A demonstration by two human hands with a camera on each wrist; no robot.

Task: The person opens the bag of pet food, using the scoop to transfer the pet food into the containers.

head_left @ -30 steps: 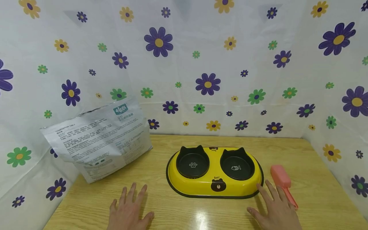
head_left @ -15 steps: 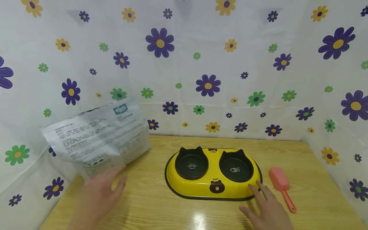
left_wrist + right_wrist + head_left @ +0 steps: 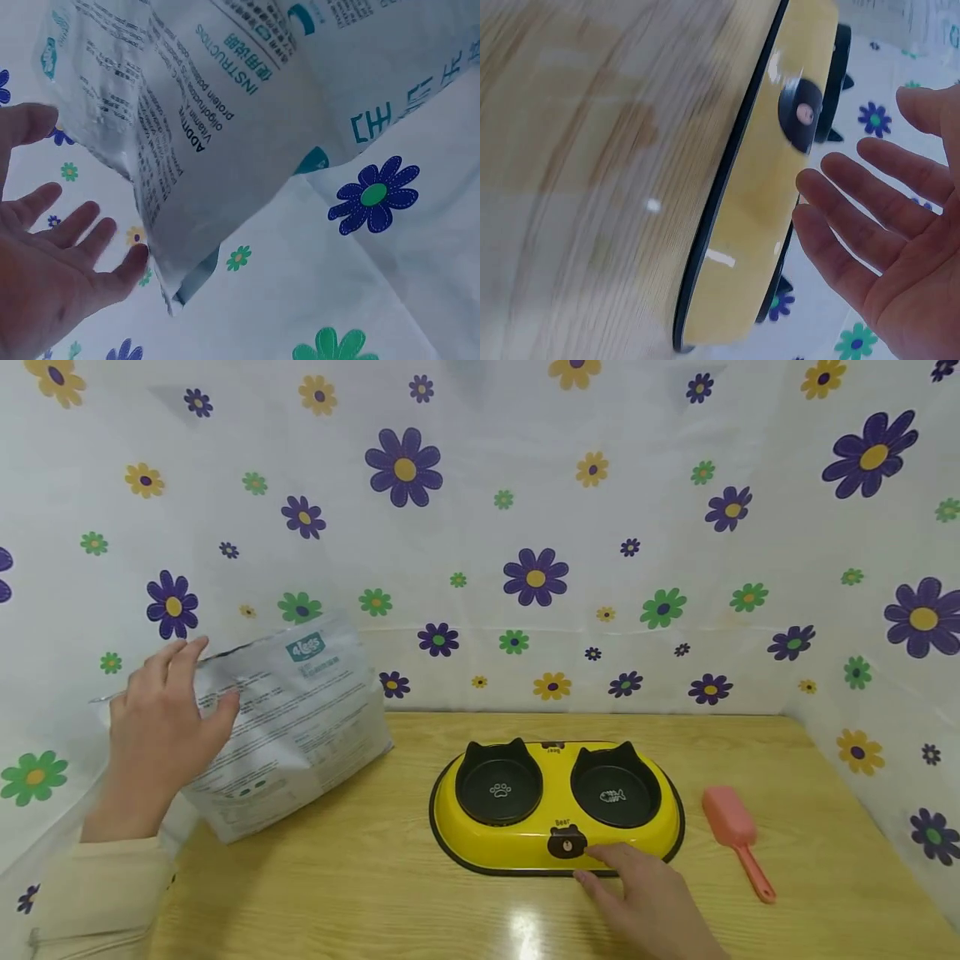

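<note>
A silvery-white pet food bag (image 3: 292,718) leans against the cloth at the left of the table. In front of its upper left edge is my left hand (image 3: 161,718), fingers loosely spread. The left wrist view shows that hand (image 3: 67,262) beside the bag's folded corner (image 3: 202,217), holding nothing. My right hand (image 3: 648,893) is at the front of a yellow double pet bowl (image 3: 555,793), overlapping its lower edge in the head view. In the right wrist view its fingers (image 3: 847,195) are extended and apart, grasping nothing. Two black cat-eared bowls (image 3: 501,789) sit in the yellow base.
A pink scoop (image 3: 731,818) lies right of the double bowl, handle toward the front. White cloth with printed flowers (image 3: 536,652) hangs behind and along both sides of the wooden table (image 3: 420,910).
My left hand has risen leftward from over the table front to the bag's top left edge. My right hand has shifted left along the front of the double bowl.
</note>
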